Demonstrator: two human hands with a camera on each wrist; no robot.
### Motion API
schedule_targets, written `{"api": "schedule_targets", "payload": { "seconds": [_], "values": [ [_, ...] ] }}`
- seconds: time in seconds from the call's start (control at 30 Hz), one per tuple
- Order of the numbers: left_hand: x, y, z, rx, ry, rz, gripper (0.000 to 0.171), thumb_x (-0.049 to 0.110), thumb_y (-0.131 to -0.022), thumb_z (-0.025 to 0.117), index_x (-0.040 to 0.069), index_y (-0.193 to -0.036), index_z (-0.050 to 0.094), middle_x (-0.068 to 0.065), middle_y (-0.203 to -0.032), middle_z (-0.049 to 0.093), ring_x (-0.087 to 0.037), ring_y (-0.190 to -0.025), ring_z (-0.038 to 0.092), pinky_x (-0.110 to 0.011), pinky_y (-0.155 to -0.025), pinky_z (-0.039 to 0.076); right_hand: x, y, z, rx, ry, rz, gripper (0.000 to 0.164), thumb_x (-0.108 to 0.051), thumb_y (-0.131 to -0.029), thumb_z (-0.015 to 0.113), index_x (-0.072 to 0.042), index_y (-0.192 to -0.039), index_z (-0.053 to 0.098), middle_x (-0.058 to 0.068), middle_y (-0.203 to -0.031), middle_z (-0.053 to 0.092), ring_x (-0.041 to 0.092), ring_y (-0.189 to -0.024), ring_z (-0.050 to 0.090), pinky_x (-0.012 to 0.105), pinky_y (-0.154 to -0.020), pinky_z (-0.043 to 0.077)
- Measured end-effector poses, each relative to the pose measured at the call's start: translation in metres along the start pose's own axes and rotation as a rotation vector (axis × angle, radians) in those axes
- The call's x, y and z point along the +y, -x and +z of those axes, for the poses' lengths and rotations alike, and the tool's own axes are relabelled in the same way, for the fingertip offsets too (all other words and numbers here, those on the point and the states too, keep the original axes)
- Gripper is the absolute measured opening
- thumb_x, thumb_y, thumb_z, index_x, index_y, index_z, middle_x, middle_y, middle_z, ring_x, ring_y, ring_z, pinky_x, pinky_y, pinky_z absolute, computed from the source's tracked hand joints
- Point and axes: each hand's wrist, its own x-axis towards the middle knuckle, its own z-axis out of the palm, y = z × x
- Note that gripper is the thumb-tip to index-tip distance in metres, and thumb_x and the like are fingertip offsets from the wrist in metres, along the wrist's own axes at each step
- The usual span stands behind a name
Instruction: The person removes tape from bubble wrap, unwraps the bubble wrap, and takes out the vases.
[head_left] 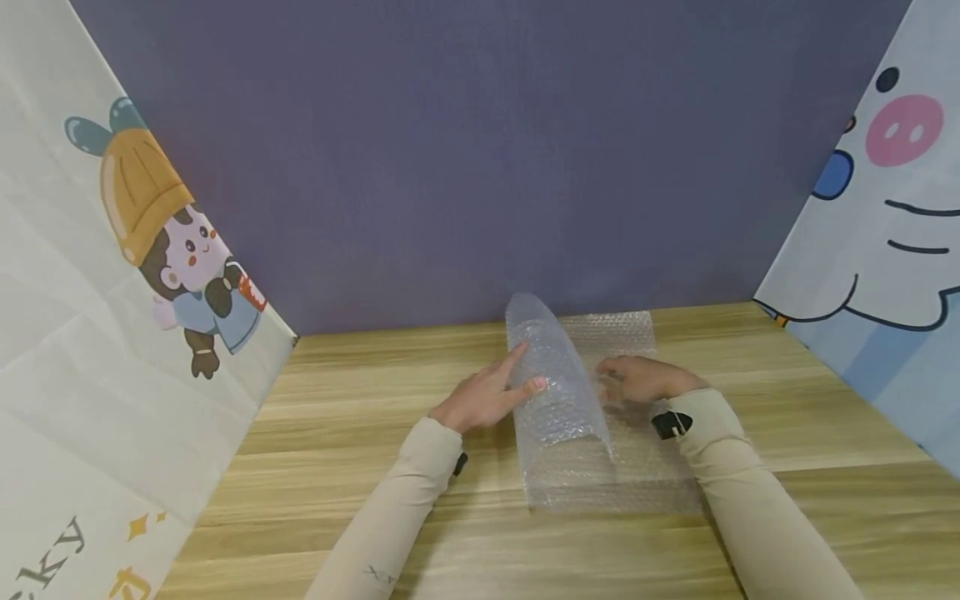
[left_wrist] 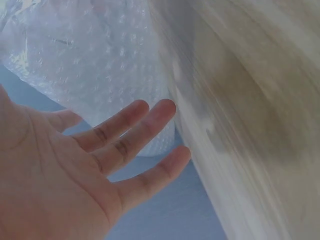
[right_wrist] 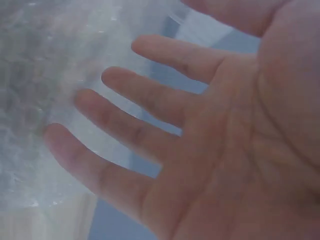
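A sheet of clear bubble wrap (head_left: 558,387) lies on the wooden table, its left part folded over toward the right in a raised curve. At the left side of that fold is my left hand (head_left: 483,398), with thumb and index finger spread against the film. In the left wrist view its fingers (left_wrist: 135,132) are extended beside the bubble wrap (left_wrist: 100,55). My right hand (head_left: 641,379) is over the flat right part of the sheet. The right wrist view shows its fingers (right_wrist: 150,97) spread and fairly straight near the wrap (right_wrist: 40,95); contact is unclear.
The table (head_left: 360,500) has a light wood grain. A dark blue-grey panel (head_left: 450,167) rises at its back edge. White printed panels stand on the left (head_left: 52,250) and right (head_left: 915,225), showing cartoon figures.
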Motion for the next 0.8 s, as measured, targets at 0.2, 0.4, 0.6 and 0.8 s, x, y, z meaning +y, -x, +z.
{"api": "schedule_targets", "payload": {
  "seconds": [0.2,0.4,0.6,0.8],
  "values": [
    [0.001,-0.004,-0.003,0.014,0.012,0.007,0.094,0.088,-0.089,0.033,0.04,-0.164,0.006,-0.01,-0.17,0.026,-0.035,-0.145,0.047,-0.062,-0.121,0.034,0.006,-0.01,0.002,0.029,0.064,-0.025,0.062,-0.026,-0.093,0.074,0.014,-0.136,0.054,0.033,-0.132,0.06,0.05,-0.123,0.057,0.06,-0.103,0.048],
    [0.008,-0.01,-0.003,0.05,0.011,0.015,0.094,0.086,-0.09,0.035,0.034,-0.165,0.012,-0.013,-0.173,0.014,-0.038,-0.158,0.019,-0.067,-0.122,0.026,0.008,-0.014,-0.001,0.044,0.159,-0.046,0.055,-0.029,-0.087,0.079,0.008,-0.125,0.063,0.023,-0.114,0.065,0.039,-0.106,0.062,0.054,-0.092,0.053],
    [0.018,-0.013,-0.006,0.113,-0.032,0.083,0.084,0.076,-0.097,0.039,0.027,-0.164,0.025,-0.011,-0.171,0.023,-0.034,-0.154,0.03,-0.062,-0.12,0.035,0.012,-0.021,-0.004,0.047,0.166,-0.046,0.032,-0.029,-0.089,0.075,-0.001,-0.102,0.068,0.009,-0.09,0.061,0.021,-0.082,0.055,0.038,-0.072,0.048],
    [0.041,-0.014,-0.007,0.153,-0.128,0.196,0.074,0.068,-0.098,0.051,0.023,-0.156,0.043,-0.005,-0.162,0.041,-0.029,-0.151,0.036,-0.055,-0.121,0.036,0.018,-0.027,-0.008,0.073,0.126,-0.038,0.024,-0.024,-0.093,0.07,-0.001,-0.101,0.07,0.01,-0.092,0.071,0.024,-0.085,0.065,0.042,-0.075,0.055]
  ]
}}
